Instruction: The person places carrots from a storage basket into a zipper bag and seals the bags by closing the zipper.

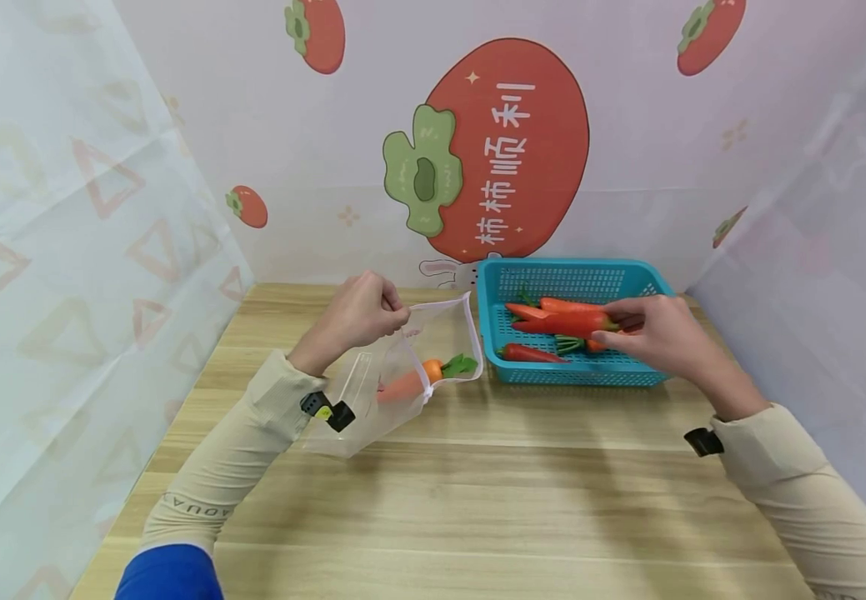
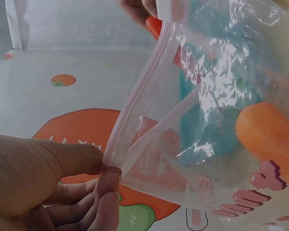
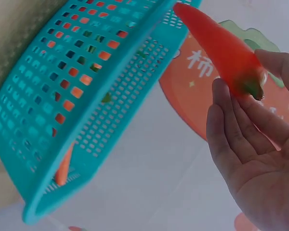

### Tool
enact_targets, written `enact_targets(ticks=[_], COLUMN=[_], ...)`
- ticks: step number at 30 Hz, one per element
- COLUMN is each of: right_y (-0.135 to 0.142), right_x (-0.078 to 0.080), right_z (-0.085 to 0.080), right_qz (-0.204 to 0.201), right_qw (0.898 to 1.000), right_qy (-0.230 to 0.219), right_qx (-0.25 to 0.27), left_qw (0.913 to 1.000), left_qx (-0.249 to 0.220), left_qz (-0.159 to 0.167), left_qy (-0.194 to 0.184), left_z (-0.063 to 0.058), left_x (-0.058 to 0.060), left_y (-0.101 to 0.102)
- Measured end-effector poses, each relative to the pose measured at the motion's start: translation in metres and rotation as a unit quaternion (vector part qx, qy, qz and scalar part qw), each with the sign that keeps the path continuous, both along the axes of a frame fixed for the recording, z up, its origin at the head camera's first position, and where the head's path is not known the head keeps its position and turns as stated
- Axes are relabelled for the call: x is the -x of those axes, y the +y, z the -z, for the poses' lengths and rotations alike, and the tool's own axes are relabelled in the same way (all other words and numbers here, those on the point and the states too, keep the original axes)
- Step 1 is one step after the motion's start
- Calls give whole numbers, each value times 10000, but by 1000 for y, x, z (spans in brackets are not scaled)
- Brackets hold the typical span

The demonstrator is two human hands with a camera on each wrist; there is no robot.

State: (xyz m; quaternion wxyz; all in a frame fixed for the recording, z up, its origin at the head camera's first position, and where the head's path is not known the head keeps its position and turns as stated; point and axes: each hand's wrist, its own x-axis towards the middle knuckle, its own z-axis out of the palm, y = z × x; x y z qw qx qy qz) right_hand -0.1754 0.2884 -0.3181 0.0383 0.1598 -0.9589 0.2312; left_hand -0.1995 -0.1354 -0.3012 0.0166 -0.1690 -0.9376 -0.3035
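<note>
A clear zip bag (image 1: 357,427) with a pale pink rim stands open on the table, a carrot (image 1: 402,386) with a green leafy top inside it. My left hand (image 1: 363,312) pinches the bag's rim between thumb and forefinger, as the left wrist view shows up close. Over the blue basket (image 1: 487,321), my right hand (image 1: 661,335) holds a red chili pepper (image 3: 221,50) near its green stem, thumb on one side and fingers on the other. The pepper's tip points left, toward the bag.
Inside the basket lie carrots (image 1: 571,306) and another red chili pepper (image 1: 528,353), with green tops among them. The basket stands at the back right of the wooden table (image 1: 478,517), right beside the bag's mouth. Printed cloth walls (image 1: 342,150) enclose the back and sides.
</note>
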Motion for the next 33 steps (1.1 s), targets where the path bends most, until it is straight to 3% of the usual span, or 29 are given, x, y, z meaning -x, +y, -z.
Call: enact_targets(ticks=[8,26,33], right_y=[-5,-23,-32], right_x=[-10,-17,-21], right_z=[-18,-40,-48], right_qz=[-162,-673,-844], right_qw=[9997,9965,9954], right_qy=[171,503,439], right_qx=[-102,-15,-52], left_qw=[10000,9999,9999], left_qx=[-4,-5,11], left_qz=[-28,-22,11], left_qy=[-7,-125,-111], left_z=[1,3,5], left_x=[1,3,4], left_y=[1,3,4])
